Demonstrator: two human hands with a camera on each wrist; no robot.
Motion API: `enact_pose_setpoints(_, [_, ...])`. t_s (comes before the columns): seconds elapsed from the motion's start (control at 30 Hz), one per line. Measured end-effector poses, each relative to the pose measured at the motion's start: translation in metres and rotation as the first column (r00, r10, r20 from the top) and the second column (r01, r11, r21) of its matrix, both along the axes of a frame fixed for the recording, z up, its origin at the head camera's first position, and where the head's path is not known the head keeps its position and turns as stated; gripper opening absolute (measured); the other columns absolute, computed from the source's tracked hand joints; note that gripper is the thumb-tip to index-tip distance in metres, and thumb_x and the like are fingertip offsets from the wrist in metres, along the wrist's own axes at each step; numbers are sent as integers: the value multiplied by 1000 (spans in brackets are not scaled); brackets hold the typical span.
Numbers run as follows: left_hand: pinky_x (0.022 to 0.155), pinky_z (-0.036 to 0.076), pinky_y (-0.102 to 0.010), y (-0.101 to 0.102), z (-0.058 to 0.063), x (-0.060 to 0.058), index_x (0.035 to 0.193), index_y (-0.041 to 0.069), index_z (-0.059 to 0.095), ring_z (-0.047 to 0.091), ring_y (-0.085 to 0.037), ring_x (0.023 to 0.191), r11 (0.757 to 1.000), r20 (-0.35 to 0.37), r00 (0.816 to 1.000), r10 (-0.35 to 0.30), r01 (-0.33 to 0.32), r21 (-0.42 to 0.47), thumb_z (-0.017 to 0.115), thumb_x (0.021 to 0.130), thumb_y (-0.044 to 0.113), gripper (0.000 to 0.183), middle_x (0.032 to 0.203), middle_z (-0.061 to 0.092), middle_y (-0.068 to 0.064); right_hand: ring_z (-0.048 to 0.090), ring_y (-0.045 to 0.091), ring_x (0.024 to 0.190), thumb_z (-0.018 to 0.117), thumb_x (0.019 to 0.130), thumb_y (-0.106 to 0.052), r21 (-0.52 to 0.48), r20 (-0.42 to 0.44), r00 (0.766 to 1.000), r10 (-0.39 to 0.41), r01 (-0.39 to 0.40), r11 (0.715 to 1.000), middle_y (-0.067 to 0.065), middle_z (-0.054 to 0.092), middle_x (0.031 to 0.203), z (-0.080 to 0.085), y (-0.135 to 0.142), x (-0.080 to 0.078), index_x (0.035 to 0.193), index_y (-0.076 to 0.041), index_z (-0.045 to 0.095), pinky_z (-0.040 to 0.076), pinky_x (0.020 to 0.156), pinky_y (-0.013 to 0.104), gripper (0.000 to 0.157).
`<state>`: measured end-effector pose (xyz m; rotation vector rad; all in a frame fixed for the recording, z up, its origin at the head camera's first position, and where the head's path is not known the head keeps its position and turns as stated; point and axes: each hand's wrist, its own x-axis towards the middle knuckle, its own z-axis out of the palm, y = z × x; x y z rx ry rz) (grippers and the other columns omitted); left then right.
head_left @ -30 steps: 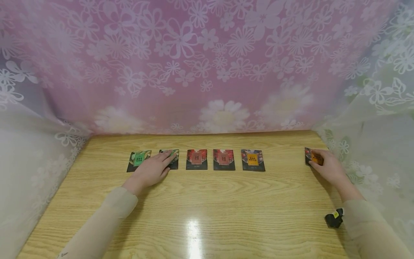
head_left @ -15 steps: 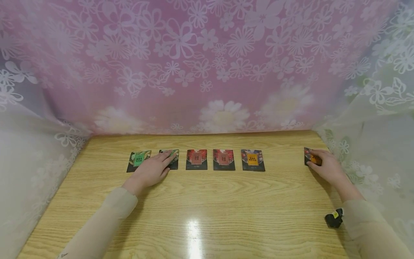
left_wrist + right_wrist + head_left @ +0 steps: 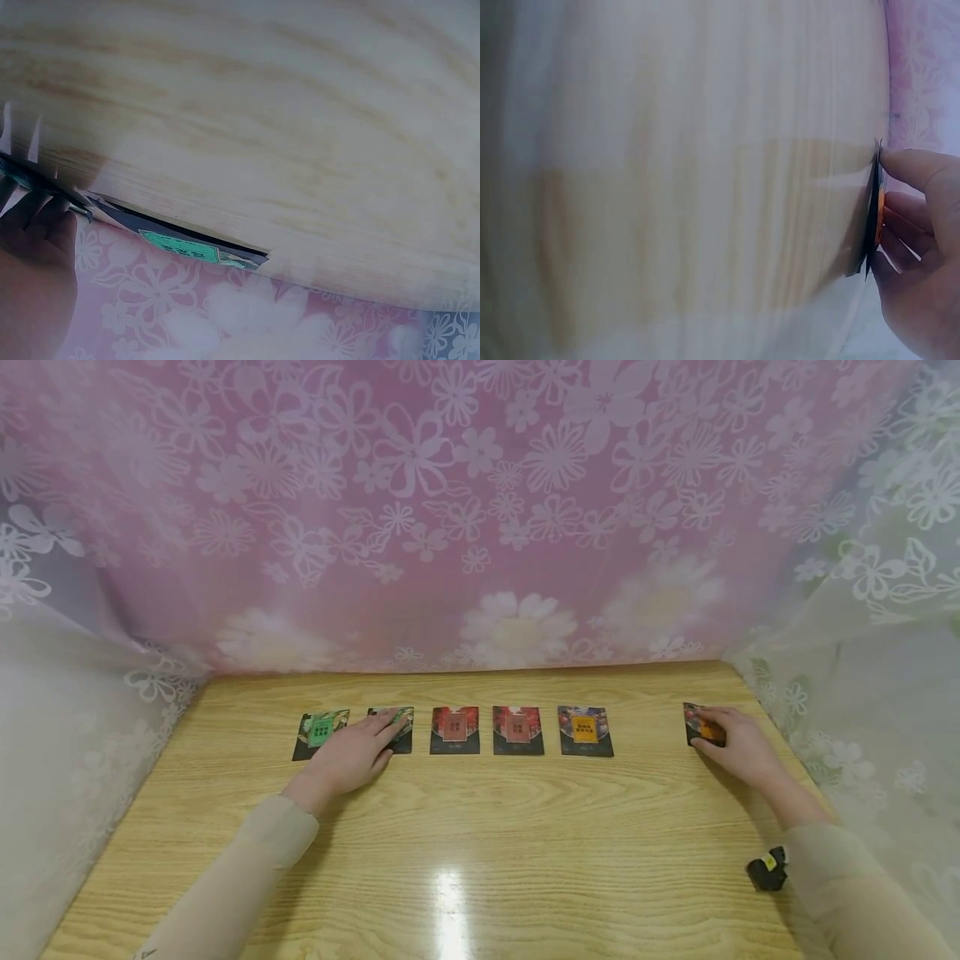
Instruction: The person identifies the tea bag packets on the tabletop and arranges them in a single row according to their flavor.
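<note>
My left hand (image 3: pixel 348 756) lies with extended fingers on a dark sachet with green art (image 3: pixel 403 742), second from the left in a row. Partly under its wrist side, the leftmost sachet (image 3: pixel 321 728) shows a green label; it also appears in the left wrist view. Two red-labelled sachets (image 3: pixel 454 731) follow, then an orange-labelled one (image 3: pixel 586 731). Apart from these, at the right, my right hand (image 3: pixel 742 747) holds another orange-labelled sachet (image 3: pixel 693 727) between thumb and fingers. In the right wrist view this sachet (image 3: pixel 874 217) is seen edge-on, its front partly covered by the hand.
The wood-grain table (image 3: pixel 525 852) ends at a pink floral curtain (image 3: pixel 517 527) behind, with pale floral sheets at both sides. A small black device (image 3: pixel 767 870) with a yellow mark sits by the right cuff. A gap separates the row from the held sachet.
My right hand has moved left with the orange-labelled sachet, nearer to the row. The black device by the cuff shifted left too. The left hand stays on the green sachet.
</note>
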<state>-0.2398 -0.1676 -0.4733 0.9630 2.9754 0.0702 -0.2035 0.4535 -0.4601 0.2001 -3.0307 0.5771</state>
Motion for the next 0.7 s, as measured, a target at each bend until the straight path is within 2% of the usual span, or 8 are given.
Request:
enact_pose_setpoints(0.3, [121, 46, -57, 0, 0, 0, 166, 12, 39, 45, -38, 154, 1000, -2, 1000, -4, 4, 4, 55, 111, 28, 59, 171, 39, -15, 40, 64, 135, 75, 99, -16, -10, 7, 998, 58, -58, 998, 40, 47, 150, 0, -20, -2, 148, 14, 52, 40, 109, 77, 62])
enact_pose_setpoints(0.7, [120, 47, -56, 0, -1, 1, 165, 10, 41, 47, -38, 153, 1000, -17, 1000, -8, 8, -6, 56, 111, 26, 58, 170, 40, -16, 44, 61, 135, 76, 98, -16, -2, 0, 996, 91, -91, 996, 37, 49, 151, 1, -43, -4, 148, 11, 54, 41, 110, 75, 61])
